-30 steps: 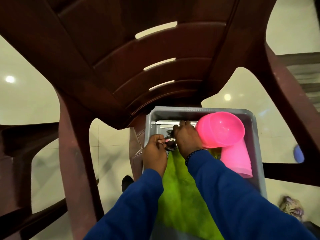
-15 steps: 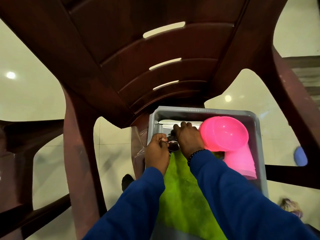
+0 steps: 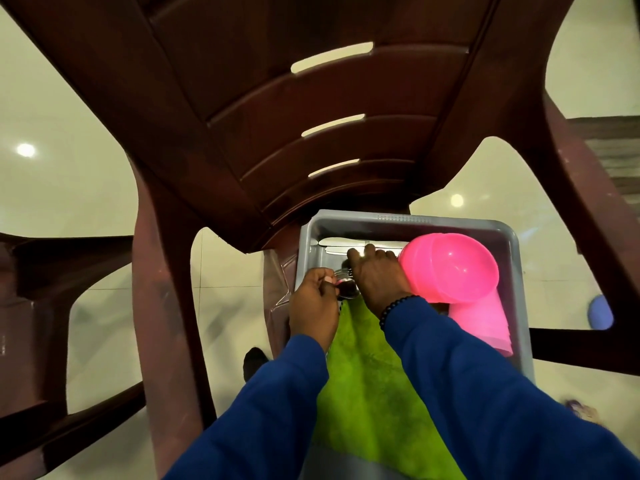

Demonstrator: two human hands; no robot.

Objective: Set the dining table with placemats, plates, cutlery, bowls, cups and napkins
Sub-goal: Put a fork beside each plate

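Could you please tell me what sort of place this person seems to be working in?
Probably an indoor room in a home or hall: a glossy tiled floor mirrors ceiling lights, dark brown plastic chairs stand on it, and one carries a grey tub holding pink bowls and metal cutlery.

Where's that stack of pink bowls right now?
The pink bowls lie tipped on their side in the right half of the grey bin, beside the right hand.
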